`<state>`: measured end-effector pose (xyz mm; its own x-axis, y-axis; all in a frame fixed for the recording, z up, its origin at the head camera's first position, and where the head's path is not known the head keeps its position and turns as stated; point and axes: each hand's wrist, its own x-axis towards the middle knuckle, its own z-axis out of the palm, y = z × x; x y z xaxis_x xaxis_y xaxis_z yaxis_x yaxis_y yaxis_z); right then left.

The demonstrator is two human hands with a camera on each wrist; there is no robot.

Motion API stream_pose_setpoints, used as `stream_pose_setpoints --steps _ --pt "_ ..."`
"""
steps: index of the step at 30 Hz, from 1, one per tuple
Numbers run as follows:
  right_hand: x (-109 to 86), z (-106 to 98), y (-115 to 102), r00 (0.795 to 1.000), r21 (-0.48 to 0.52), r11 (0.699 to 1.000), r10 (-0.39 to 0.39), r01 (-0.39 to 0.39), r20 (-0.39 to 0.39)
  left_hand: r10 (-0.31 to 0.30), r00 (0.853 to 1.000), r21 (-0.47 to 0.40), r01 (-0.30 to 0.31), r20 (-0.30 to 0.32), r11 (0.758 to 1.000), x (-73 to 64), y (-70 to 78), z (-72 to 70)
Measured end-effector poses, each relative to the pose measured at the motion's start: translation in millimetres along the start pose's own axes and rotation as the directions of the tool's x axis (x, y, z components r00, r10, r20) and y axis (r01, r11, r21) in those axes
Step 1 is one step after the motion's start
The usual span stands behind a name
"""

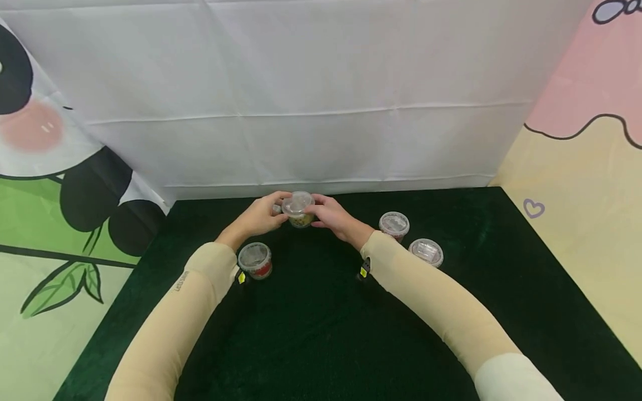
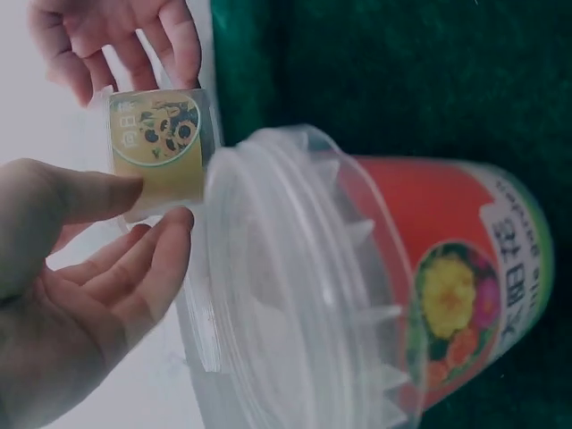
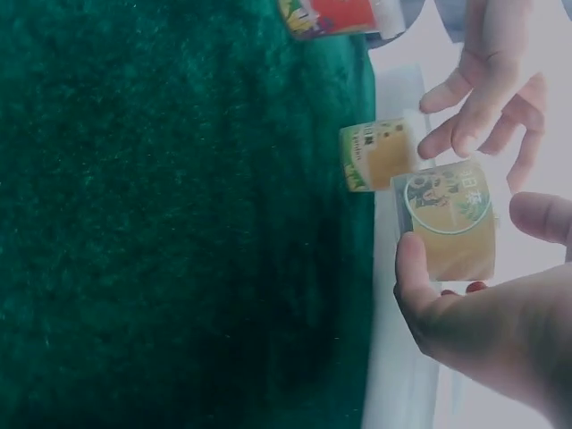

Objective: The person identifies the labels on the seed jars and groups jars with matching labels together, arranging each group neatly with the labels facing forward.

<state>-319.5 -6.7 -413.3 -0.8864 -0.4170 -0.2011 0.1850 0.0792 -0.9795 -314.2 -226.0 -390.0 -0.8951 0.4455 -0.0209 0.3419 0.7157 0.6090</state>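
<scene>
Both hands are at a small clear-lidded tub [image 1: 298,205] with a yellow label near the table's back edge. A sunflower picture shows on that label in both wrist views. My left hand [image 1: 263,214] pinches the tub from the left, thumb on its label [image 2: 156,143] in the left wrist view. From the right, my right hand [image 1: 333,216] grips it, fingers curled against its side [image 3: 451,228]. Another yellow-labelled tub [image 3: 377,154] stands just beyond in the right wrist view; the left hand mostly hides it from the head camera. A red-labelled tub [image 1: 256,260] stands beside my left wrist.
Two more lidded tubs, one farther back [image 1: 394,224] and one nearer [image 1: 426,252], stand beside my right forearm, which partly covers them. Dark green cloth covers the table [image 1: 311,328]. A white cloth wall [image 1: 321,111] rises behind it, with printed cloths at both sides.
</scene>
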Motion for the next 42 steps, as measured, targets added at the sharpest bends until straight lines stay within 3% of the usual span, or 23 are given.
stream_pose_setpoints --steps 4,12,19,26,42 --pt "8.4 1 6 0.999 0.012 1.000 0.011 -0.011 -0.030 -0.015 1.000 0.132 0.016 -0.010 0.991 7.8 -0.2 3.0" --pt "17.3 7 10 0.997 0.084 0.996 0.014 -0.007 -0.076 -0.070 0.998 0.269 0.068 -0.004 0.961 18.5 6.2 3.4" --pt "25.2 10 16 0.995 0.100 0.995 0.012 -0.002 -0.098 -0.139 0.990 0.317 0.121 0.034 0.941 25.8 8.6 1.4" --pt "29.5 9 23 0.994 0.128 0.992 0.008 0.006 -0.108 -0.144 0.989 0.364 0.119 0.041 0.924 29.8 11.6 3.9" --pt "33.3 10 28 0.995 0.169 0.985 0.027 -0.011 -0.093 -0.154 0.986 0.387 0.116 0.070 0.915 33.0 7.9 9.0"
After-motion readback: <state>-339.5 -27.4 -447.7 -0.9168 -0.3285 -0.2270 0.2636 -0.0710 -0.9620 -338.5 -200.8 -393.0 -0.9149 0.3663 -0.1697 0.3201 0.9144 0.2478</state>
